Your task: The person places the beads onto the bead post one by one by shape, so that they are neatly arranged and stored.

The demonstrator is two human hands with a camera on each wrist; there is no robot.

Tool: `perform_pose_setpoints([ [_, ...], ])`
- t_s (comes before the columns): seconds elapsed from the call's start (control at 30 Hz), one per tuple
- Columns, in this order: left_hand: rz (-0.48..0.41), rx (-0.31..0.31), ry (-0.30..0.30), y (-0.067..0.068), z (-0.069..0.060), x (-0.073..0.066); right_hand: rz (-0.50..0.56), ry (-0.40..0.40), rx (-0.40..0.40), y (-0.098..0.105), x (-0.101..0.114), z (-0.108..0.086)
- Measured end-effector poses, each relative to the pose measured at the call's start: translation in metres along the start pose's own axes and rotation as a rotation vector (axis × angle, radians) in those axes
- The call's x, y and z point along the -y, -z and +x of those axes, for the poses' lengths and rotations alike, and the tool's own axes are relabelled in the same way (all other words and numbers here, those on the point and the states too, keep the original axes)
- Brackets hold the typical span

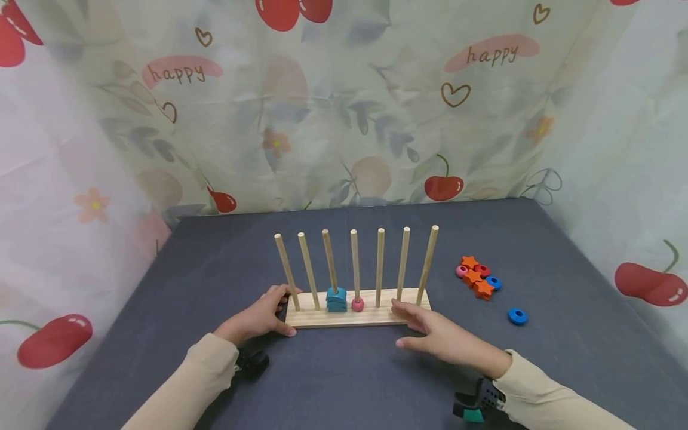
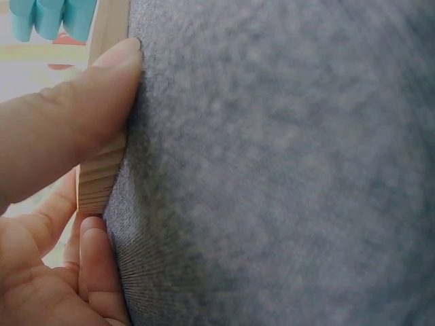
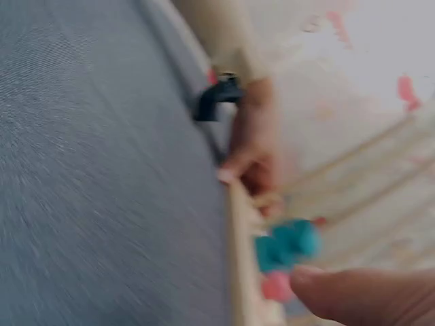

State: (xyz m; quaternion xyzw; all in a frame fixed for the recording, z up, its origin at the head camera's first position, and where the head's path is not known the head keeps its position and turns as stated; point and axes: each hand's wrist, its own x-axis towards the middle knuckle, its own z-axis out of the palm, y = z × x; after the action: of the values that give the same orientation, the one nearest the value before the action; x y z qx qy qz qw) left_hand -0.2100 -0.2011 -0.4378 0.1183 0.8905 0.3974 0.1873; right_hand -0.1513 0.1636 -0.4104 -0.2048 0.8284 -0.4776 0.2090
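Note:
A wooden peg board (image 1: 344, 321) with a row of several upright pegs stands on the dark table. Light-blue pieces (image 1: 337, 301) are stacked on the third peg from the left, and a pink bead (image 1: 357, 305) sits at the foot of the peg beside them. My left hand (image 1: 262, 313) grips the board's left end, its thumb (image 2: 102, 102) along the front edge and the other fingers round the end. Over the board's front right part lies my right hand (image 1: 438, 334), fingers extended and thumb apart, holding nothing. The right wrist view is blurred; whether that hand touches the board I cannot tell.
Right of the board lies a cluster of orange stars (image 1: 473, 278) with pink, red and blue beads. A separate blue ring bead (image 1: 518, 316) lies nearer the front. A patterned cloth (image 1: 344, 119) hangs behind the table and along both sides.

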Motion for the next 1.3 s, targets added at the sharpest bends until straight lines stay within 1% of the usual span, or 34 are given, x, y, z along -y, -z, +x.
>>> perform_pose_setpoints([
  [0.03, 0.000, 0.001, -0.001, 0.000, 0.000, 0.000, 0.009, 0.001, 0.020, 0.006, 0.001, -0.006],
  [0.1, 0.003, 0.002, 0.001, 0.000, 0.000, 0.000, 0.020, 0.002, 0.037, 0.021, 0.004, -0.016],
  [0.17, 0.000, 0.005, 0.009, 0.000, 0.000, 0.000, 0.024, 0.019, 0.024, 0.037, 0.007, -0.026],
  [0.2, -0.002, 0.006, 0.014, 0.000, 0.001, 0.000, 0.026, 0.021, 0.005, 0.045, 0.008, -0.030],
  [0.3, -0.007, 0.007, 0.033, 0.000, 0.001, 0.001, 0.045, 0.048, -0.091, 0.068, 0.011, -0.040],
  [0.43, -0.006, 0.005, 0.046, 0.000, 0.001, 0.000, 0.006, 0.047, -0.288, 0.093, 0.010, -0.042],
  [0.53, -0.003, 0.001, 0.045, 0.000, 0.001, -0.001, -0.041, -0.001, -0.411, 0.107, 0.005, -0.038],
  [0.6, -0.004, -0.002, 0.043, 0.000, 0.001, -0.001, -0.056, -0.034, -0.459, 0.114, -0.002, -0.033],
  [0.67, -0.001, 0.000, 0.035, 0.000, 0.001, -0.001, -0.082, -0.074, -0.490, 0.119, -0.012, -0.026],
  [0.77, -0.007, 0.003, 0.034, 0.000, 0.000, -0.001, -0.127, -0.135, -0.507, 0.123, -0.029, -0.014],
  [0.87, -0.010, 0.006, 0.036, 0.001, -0.001, 0.000, -0.174, -0.182, -0.506, 0.124, -0.045, -0.003],
  [1.03, -0.015, 0.003, 0.042, 0.001, -0.001, 0.001, -0.252, -0.254, -0.497, 0.126, -0.065, 0.008],
  [1.17, -0.013, 0.005, 0.043, 0.001, -0.001, 0.000, -0.289, -0.283, -0.468, 0.129, -0.074, 0.012],
  [1.3, -0.009, 0.004, 0.032, 0.001, 0.000, -0.001, -0.325, -0.268, -0.450, 0.131, -0.077, 0.015],
])
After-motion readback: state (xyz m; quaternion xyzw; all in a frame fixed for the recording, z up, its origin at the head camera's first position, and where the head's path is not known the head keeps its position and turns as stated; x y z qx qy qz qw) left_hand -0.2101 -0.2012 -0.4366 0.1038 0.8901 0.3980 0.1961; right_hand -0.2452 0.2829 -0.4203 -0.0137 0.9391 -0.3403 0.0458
